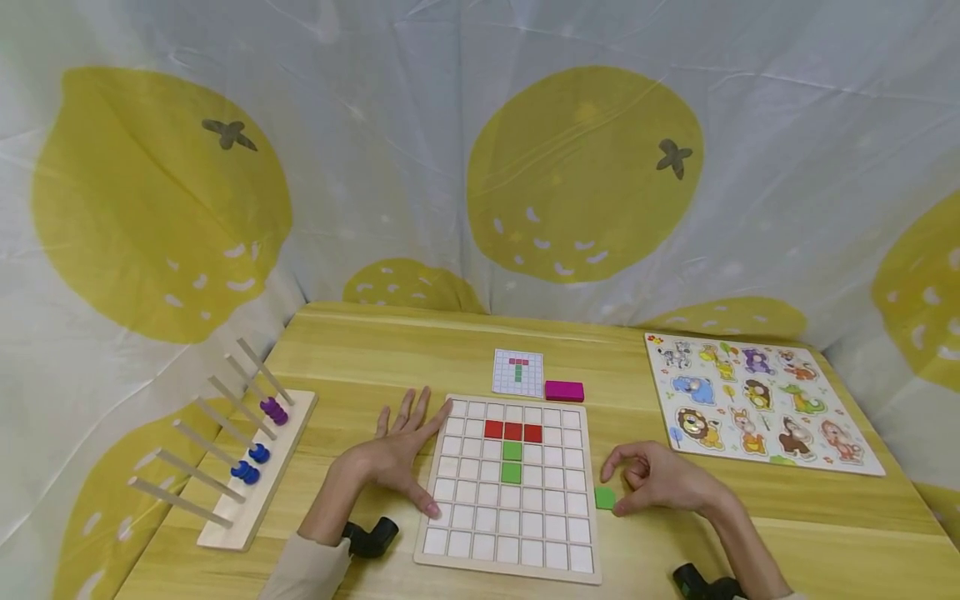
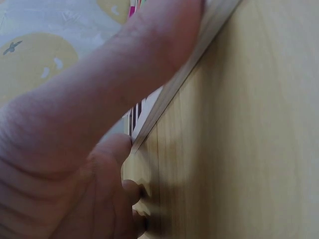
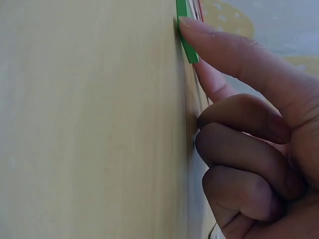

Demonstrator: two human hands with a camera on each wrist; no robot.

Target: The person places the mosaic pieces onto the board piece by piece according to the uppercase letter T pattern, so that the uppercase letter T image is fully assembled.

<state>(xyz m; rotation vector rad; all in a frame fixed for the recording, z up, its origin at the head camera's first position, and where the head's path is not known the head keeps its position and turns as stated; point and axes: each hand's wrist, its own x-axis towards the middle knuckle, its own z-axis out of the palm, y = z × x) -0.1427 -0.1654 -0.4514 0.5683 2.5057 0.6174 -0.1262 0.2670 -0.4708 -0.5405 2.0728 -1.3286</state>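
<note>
A wooden grid board point(image 1: 507, 572) lies on the table with white cells; three red tiles point(image 1: 513, 431) form a row in it and two green tiles point(image 1: 512, 462) run down from the middle one. My left hand point(image 1: 393, 454) spreads over the board's left side, thumb and index finger touching its edge. Between thumb and index finger my right hand point(image 1: 660, 479) pinches a loose green square tile point(image 1: 604, 498), just by the board's right edge. In the right wrist view the tile point(image 3: 186, 37) stands at the thumb tip, the other fingers curled in.
Behind the board are a pattern card point(image 1: 517, 372) with a red and green T and a magenta block point(image 1: 564, 391). A peg stand point(image 1: 258, 492) with purple and blue beads is at left. An animal puzzle board point(image 1: 765, 404) lies at right. A lemon-print curtain point(image 1: 375, 192) hangs behind.
</note>
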